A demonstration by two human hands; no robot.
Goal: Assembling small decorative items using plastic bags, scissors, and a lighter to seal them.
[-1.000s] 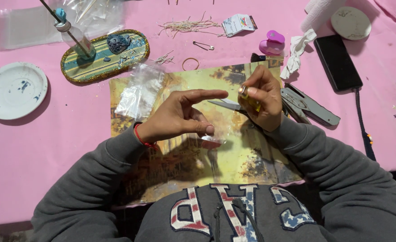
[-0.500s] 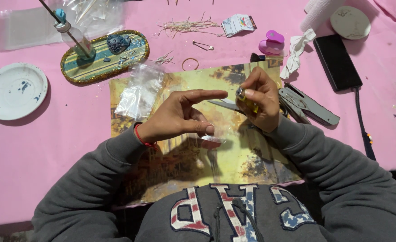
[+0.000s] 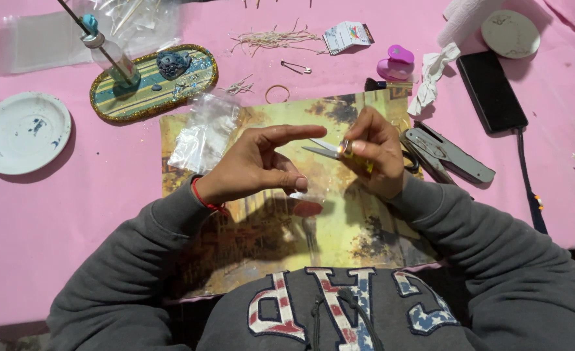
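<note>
My left hand (image 3: 255, 169) hovers over a yellow-brown printed picture sheet (image 3: 359, 227), index finger stretched out to the right. Its thumb and other fingers pinch a small clear plastic piece (image 3: 305, 194). My right hand (image 3: 378, 156) grips a small pair of scissors (image 3: 323, 149) with yellow handles. The blades point left, just under the tip of my left index finger. Both arms wear grey sleeves, and a red thread circles my left wrist.
On the pink cloth: a clear plastic bag (image 3: 203, 133), an oval glittery tray (image 3: 154, 81) with a small bottle (image 3: 108, 55), a white plate (image 3: 22, 132). A grey hand tool (image 3: 453, 156), black phone (image 3: 492, 91), pink punch (image 3: 396, 63), safety pin (image 3: 296, 66), thin sticks (image 3: 271, 40).
My right hand has turned the scissors slightly and brought them a little lower and closer to my left index finger. My left hand has barely moved.
</note>
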